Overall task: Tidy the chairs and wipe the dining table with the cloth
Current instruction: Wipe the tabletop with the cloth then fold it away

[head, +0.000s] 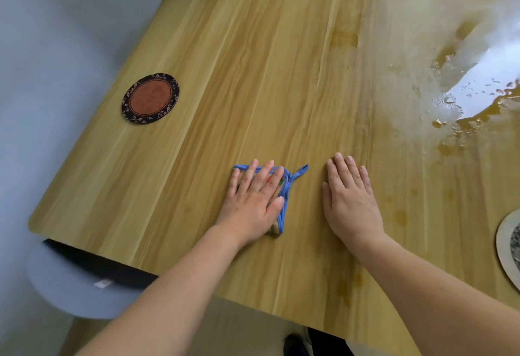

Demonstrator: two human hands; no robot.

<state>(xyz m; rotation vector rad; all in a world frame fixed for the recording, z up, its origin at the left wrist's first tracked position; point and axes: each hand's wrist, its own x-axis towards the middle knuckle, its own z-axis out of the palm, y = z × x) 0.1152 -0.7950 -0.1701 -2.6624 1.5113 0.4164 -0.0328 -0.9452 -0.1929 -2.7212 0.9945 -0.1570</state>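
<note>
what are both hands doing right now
Left hand: open, pressing flat on the cloth.
Right hand: open, flat on the table, holding nothing.

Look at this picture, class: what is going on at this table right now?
A person is wiping a wooden dining table. The left hand presses flat on a blue-edged cloth, while the right hand rests flat on the bare wood beside it. A wet spill lies at the far right, not yet wiped.
</note>
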